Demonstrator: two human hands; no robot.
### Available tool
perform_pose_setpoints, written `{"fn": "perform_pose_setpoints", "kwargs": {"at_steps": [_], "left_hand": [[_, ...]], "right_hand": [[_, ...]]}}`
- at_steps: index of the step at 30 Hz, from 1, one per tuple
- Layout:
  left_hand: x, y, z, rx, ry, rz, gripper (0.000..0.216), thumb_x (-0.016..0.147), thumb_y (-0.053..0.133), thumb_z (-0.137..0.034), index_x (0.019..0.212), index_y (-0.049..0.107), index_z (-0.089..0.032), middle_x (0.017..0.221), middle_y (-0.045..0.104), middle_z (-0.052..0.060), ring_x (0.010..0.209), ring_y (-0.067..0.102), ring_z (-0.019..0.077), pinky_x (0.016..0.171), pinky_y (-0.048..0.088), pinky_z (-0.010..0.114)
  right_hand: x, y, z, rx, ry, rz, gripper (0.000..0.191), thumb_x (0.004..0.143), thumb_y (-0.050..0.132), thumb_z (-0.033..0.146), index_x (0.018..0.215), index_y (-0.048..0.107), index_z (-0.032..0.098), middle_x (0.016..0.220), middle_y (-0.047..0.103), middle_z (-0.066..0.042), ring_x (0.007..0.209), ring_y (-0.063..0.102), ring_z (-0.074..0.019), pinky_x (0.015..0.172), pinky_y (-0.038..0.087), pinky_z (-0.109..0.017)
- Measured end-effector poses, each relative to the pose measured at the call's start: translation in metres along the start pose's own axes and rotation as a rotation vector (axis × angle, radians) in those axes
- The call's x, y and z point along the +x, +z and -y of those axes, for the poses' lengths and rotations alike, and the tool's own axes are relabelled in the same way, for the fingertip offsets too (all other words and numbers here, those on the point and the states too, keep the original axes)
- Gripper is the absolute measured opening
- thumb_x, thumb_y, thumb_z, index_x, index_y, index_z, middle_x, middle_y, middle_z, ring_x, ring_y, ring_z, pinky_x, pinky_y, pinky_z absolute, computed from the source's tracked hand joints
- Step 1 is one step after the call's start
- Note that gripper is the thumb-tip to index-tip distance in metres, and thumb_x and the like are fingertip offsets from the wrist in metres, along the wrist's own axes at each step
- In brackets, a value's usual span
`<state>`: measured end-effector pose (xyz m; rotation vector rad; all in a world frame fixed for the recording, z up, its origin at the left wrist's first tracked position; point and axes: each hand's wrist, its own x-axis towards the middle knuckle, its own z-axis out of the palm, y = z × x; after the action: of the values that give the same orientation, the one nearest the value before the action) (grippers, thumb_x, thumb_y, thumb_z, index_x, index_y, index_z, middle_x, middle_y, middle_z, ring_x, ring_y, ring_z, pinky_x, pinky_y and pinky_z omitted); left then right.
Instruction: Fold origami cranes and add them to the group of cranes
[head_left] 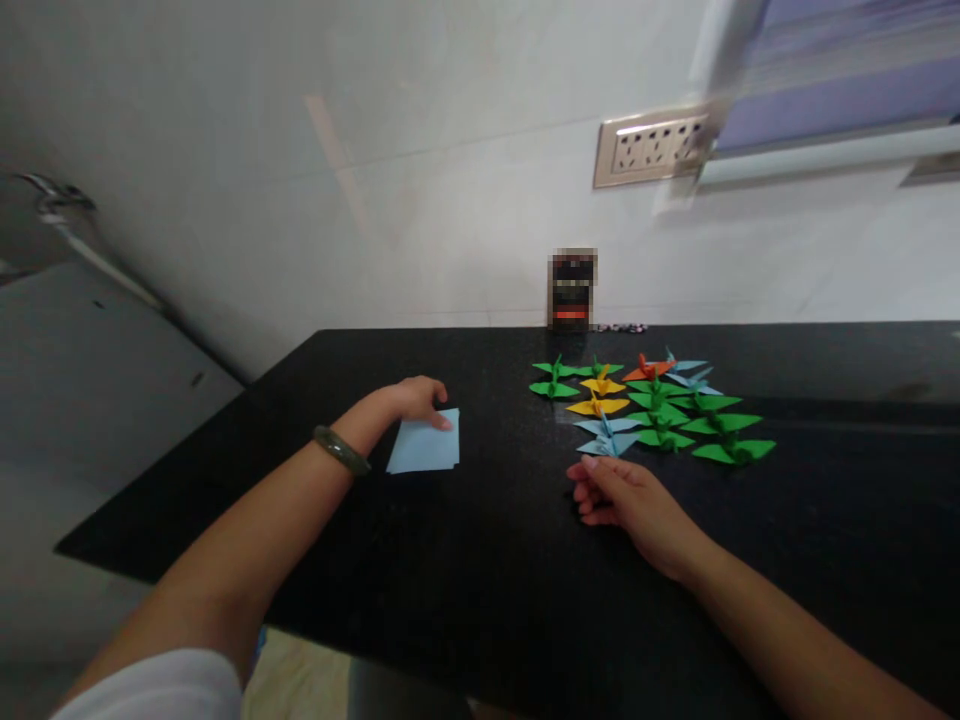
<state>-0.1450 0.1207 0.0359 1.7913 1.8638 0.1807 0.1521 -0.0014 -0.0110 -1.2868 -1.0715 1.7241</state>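
My left hand (421,400) reaches over a small stack of light-blue square paper (424,446). Its thumb lies on the top sheet near the far edge, while the index finger is spread away beyond the paper. A dark green bangle (342,450) circles that wrist. Close to me on the right side, my right hand (626,500) has loosely curled fingers with gaps between them and nothing visible in them. Its thumb tip is right beside a light-blue paper crane (606,440); I cannot tell whether they touch.
Several green paper cranes (660,415), yellow cranes (598,405), an orange crane (649,368) and more blue ones (694,380) stand in rows on the black tabletop (495,560). A pixelated dark object (572,290) stands against the wall, below a socket panel (652,147).
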Motion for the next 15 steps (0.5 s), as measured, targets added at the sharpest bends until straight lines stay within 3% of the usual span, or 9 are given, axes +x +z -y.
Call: {"fn": "perform_pose_setpoints", "kwargs": {"at_steps": [1, 3, 8, 12, 15], "left_hand": [[-0.005, -0.003, 0.011, 0.053, -0.003, 0.018, 0.059, 0.027, 0.082, -0.028, 0.083, 0.065, -0.017, 0.08, 0.062, 0.005, 0.079, 0.055, 0.0227, 0.072, 0.04, 0.03], [-0.01, -0.003, 0.03, 0.286, 0.066, 0.071, 0.066, 0.039, 0.077, -0.039, 0.1, 0.061, -0.017, 0.095, 0.06, 0.009, 0.083, 0.055, 0.0233, 0.071, 0.041, 0.03], [-0.007, 0.008, 0.054, 0.275, 0.086, 0.083, 0.036, 0.058, 0.065, -0.039, 0.084, 0.062, -0.015, 0.083, 0.06, 0.006, 0.075, 0.055, 0.0186, 0.063, 0.04, 0.026], [-0.007, 0.008, 0.058, 0.24, 0.129, 0.016, 0.051, 0.054, 0.068, -0.038, 0.099, 0.058, -0.017, 0.096, 0.056, 0.007, 0.086, 0.052, 0.0193, 0.068, 0.039, 0.025], [-0.007, 0.007, 0.06, 0.217, 0.141, 0.02, 0.045, 0.053, 0.068, -0.036, 0.092, 0.059, -0.016, 0.089, 0.056, 0.005, 0.078, 0.052, 0.018, 0.063, 0.038, 0.024]], "right_hand": [[0.0, 0.0, 0.0, -0.002, 0.001, 0.003, 0.03, 0.077, 0.056, 0.044, 0.078, 0.06, 0.014, 0.062, 0.056, 0.001, 0.053, 0.051, -0.007, 0.05, 0.044, -0.019], [0.0, -0.001, 0.0, -0.008, -0.002, 0.001, 0.03, 0.077, 0.056, 0.044, 0.078, 0.061, 0.014, 0.063, 0.056, 0.0, 0.054, 0.052, -0.0071, 0.05, 0.045, -0.019], [-0.001, -0.002, -0.001, -0.015, -0.011, 0.003, 0.031, 0.076, 0.057, 0.045, 0.079, 0.062, 0.014, 0.064, 0.056, 0.0, 0.056, 0.052, -0.0075, 0.052, 0.046, -0.019], [0.0, -0.003, -0.002, -0.015, -0.011, 0.004, 0.031, 0.077, 0.056, 0.044, 0.081, 0.061, 0.014, 0.064, 0.056, -0.001, 0.056, 0.052, -0.0078, 0.052, 0.046, -0.019], [0.0, -0.004, -0.002, -0.012, -0.008, 0.008, 0.031, 0.078, 0.056, 0.044, 0.081, 0.061, 0.014, 0.065, 0.056, -0.001, 0.057, 0.052, -0.0077, 0.052, 0.046, -0.019]]}}
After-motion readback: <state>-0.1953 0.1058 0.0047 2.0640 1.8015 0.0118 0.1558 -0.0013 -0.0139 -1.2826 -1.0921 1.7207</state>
